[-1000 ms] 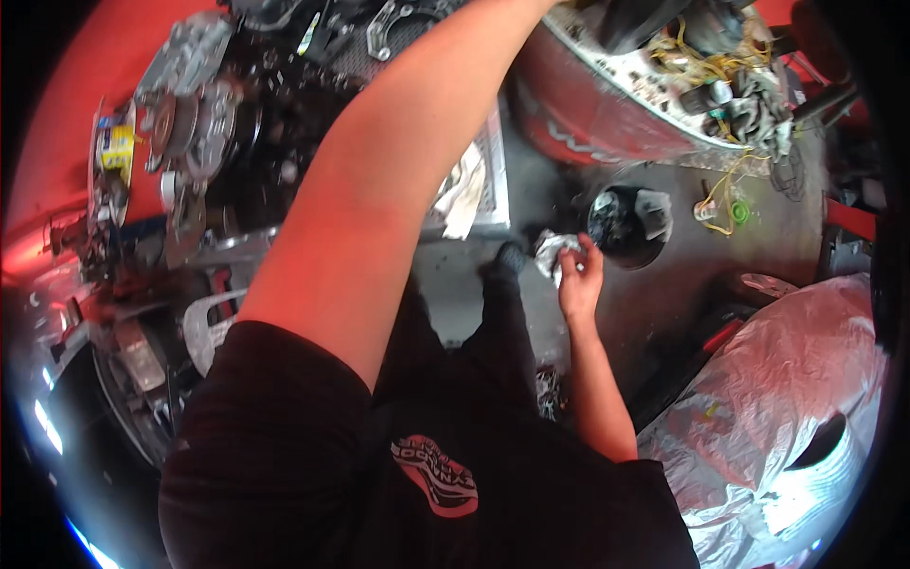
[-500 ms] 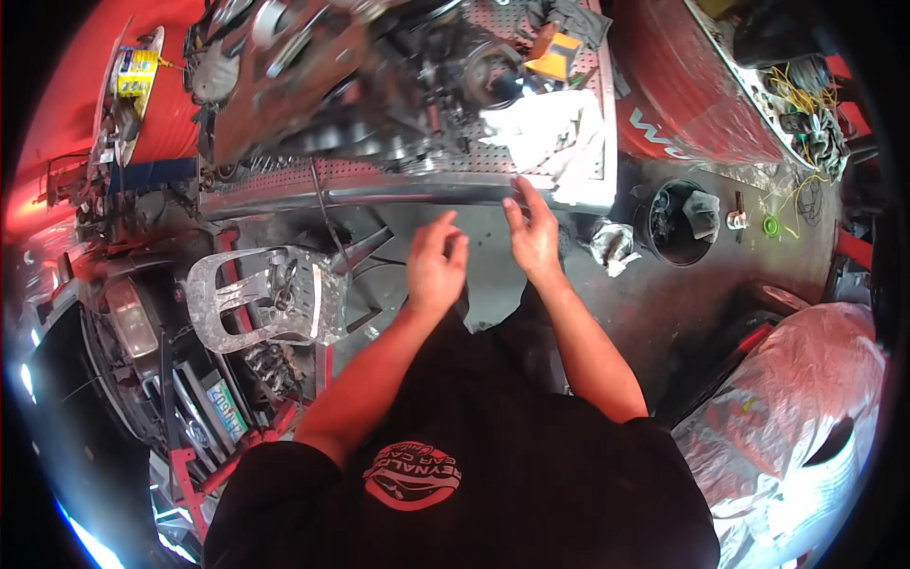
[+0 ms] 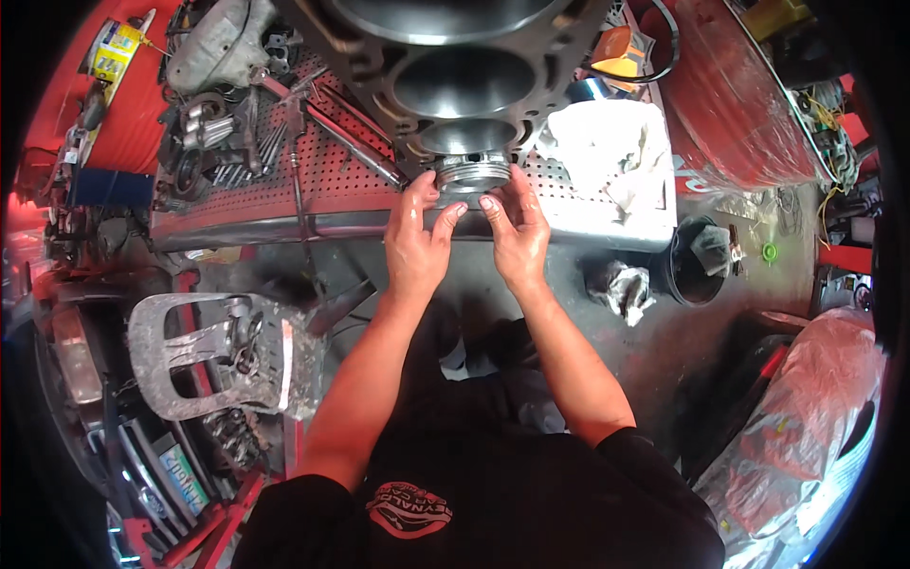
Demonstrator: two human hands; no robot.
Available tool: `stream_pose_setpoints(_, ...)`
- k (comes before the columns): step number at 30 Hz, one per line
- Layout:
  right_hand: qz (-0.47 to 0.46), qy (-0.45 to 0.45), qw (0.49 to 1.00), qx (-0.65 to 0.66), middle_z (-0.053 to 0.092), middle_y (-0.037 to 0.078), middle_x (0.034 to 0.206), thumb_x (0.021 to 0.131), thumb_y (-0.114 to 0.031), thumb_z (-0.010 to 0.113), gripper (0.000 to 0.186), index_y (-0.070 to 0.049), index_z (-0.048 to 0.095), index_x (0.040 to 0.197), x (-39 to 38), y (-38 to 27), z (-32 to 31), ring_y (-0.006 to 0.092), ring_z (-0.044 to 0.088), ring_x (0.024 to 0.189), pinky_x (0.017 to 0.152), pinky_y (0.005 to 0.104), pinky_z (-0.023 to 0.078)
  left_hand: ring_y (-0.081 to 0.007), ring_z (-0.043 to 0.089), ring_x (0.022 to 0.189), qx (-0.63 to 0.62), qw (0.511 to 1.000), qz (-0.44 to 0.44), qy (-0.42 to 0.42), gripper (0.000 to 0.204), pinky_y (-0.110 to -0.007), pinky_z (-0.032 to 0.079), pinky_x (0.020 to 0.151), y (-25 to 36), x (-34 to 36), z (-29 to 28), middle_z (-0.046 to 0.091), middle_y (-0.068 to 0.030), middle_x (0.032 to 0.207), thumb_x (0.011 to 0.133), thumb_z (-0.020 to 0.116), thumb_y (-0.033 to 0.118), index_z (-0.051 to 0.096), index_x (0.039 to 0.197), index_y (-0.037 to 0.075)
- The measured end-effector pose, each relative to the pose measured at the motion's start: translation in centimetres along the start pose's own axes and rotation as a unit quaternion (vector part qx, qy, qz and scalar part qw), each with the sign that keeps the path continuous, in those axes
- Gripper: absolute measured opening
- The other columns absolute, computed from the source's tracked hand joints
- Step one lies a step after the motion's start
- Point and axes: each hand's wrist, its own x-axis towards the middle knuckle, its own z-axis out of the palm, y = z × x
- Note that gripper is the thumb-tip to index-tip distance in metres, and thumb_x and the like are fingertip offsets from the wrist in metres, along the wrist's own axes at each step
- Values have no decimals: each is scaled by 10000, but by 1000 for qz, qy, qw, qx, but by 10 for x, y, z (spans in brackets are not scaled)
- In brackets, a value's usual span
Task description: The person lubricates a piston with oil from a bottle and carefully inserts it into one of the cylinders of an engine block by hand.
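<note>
While both hands grip it from either side, the ringed metal piston [image 3: 471, 174] sits at upper centre of the frame, just below the engine block [image 3: 445, 66] on the red perforated counter [image 3: 341, 194]. Left hand [image 3: 418, 239] and right hand [image 3: 517, 230] are clamped on it, fingertips touching its rim. A white rag [image 3: 607, 156] lies to the right.

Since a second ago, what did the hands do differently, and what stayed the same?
The left hand came down from reaching far up, the right hand let go of a crumpled rag, and both now grip the ringed metal piston at the engine block. The white cloth on the red bench and the black bucket stayed put.
</note>
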Motion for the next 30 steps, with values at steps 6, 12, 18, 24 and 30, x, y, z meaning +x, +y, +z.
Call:
stream_pose_setpoints(6, -134, 73, 988, 13, 685, 19, 1004, 907, 11, 795, 424, 30, 658, 1307, 11, 27, 5, 73, 628, 882, 816, 232, 542, -298, 656, 810, -10, 985, 137, 101, 444, -402, 539, 721, -25, 6, 28, 683, -144, 958, 876, 808, 71, 639, 1282, 9)
stream_pose_setpoints(12, -256, 95, 957, -96, 749, 141, 1069, 943, 2, 754, 283, 80, 704, 1211, 32, 43, -1, 171, 702, 972, 879, 288, 557, -349, 609, 768, -12, 951, 258, 173, 287, -452, 510, 693, -44, 23, 44, 658, -174, 933, 916, 710, -11, 606, 1181, -43)
stream_pose_setpoints(18, -380, 120, 901, -174, 754, 193, 991, 954, -25, 736, 257, 79, 706, 1187, 48, 56, -3, 262, 745, 886, 791, 345, 581, -378, 622, 797, 12, 935, 297, 195, 256, -466, 514, 720, -49, 29, 48, 665, -196, 944, 917, 692, -13, 603, 1153, -52)
stream_pose_setpoints(24, -481, 131, 839, -219, 738, 218, 946, 940, 9, 707, 233, 79, 697, 1162, 42, 44, -1, 318, 744, 839, 745, 375, 578, -384, 631, 801, 29, 934, 296, 198, 230, -466, 518, 724, -47, 25, 46, 660, -200, 923, 923, 675, -20, 612, 1141, -61)
stream_pose_setpoints(30, -477, 123, 844, -213, 738, 213, 922, 931, 8, 708, 238, 81, 697, 1158, 43, 46, 1, 326, 737, 804, 725, 388, 577, -271, 688, 795, 50, 932, 285, 217, 202, -383, 555, 711, -49, 24, 46, 688, -165, 933, 973, 681, 25, 638, 1157, -49)
